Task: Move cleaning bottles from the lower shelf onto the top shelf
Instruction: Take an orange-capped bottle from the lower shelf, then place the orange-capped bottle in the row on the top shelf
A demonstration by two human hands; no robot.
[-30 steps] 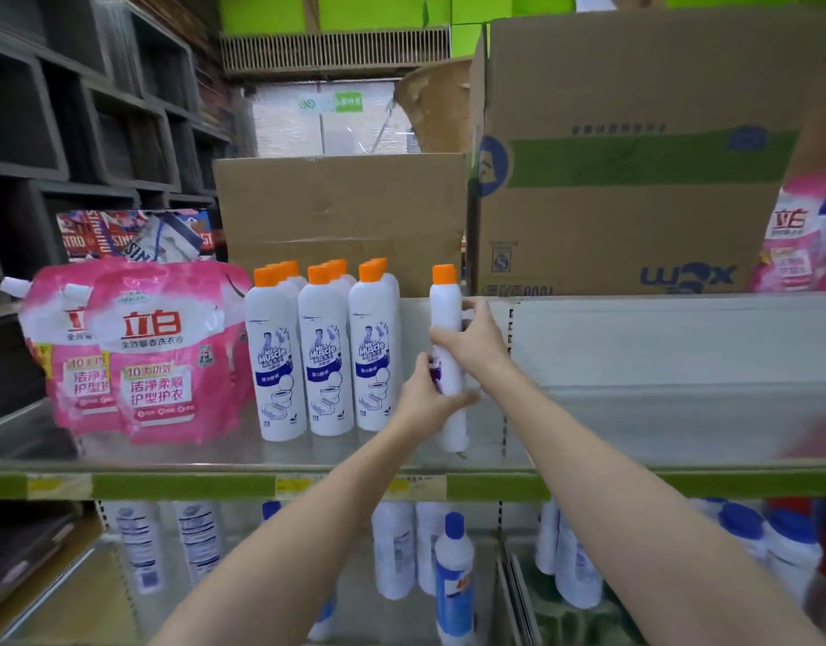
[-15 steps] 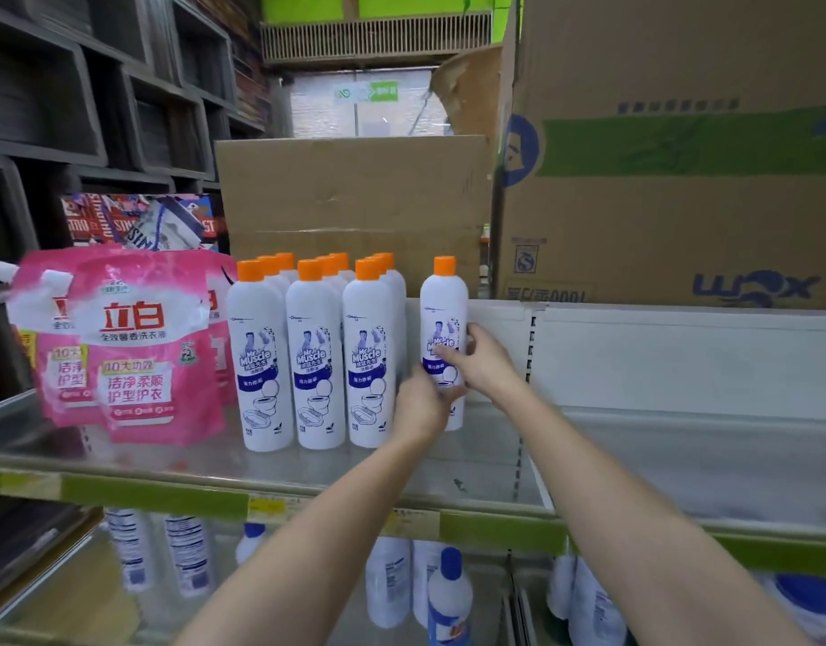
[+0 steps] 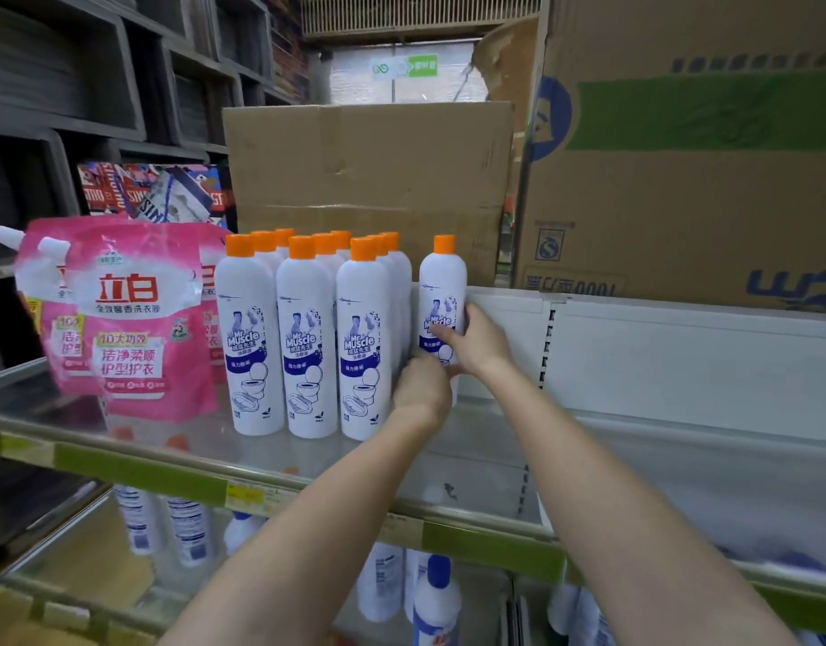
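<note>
Gripping one upright bottle (image 3: 442,291), both hands (image 3: 448,366).

On the glass top shelf with a green front strip (image 3: 136,468), the left is taken up by soft pink detergent pouches (image 3: 136,328) and, just beside them, a tight block of white orange-capped cleaner bottles (image 3: 308,347). A lone white orange-capped bottle (image 3: 442,291) is held upright just right of that block by the right hand (image 3: 478,345) and left hand (image 3: 422,389) — the gap between them is narrow. Behind, passage is closed by a plain brown cardboard box (image 3: 369,165) and a large green-banded carton (image 3: 690,179). Bare shelf is left to the right — along the white back panel (image 3: 681,366).
</note>
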